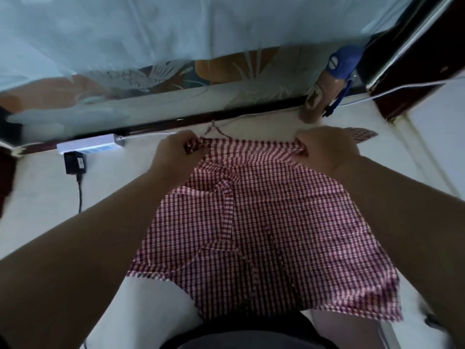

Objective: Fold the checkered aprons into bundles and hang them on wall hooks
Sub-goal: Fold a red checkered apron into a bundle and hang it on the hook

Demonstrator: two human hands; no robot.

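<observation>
The left hand [173, 151] pinched one top corner of the apron [254, 222], fingers curled round the bunched cloth. The right hand [324, 147] gripped the other corner the same way. The apron spread from both hands back toward the person. Its strings [214, 129] crossed just beyond the left hand. A power strip [88, 146] lay well left of that hand. More checkered cloth [362, 134] showed just past the right hand.

Two hands [173, 149] [324, 147], two checkered aprons [251, 222] [362, 134], one power strip [88, 146].
</observation>
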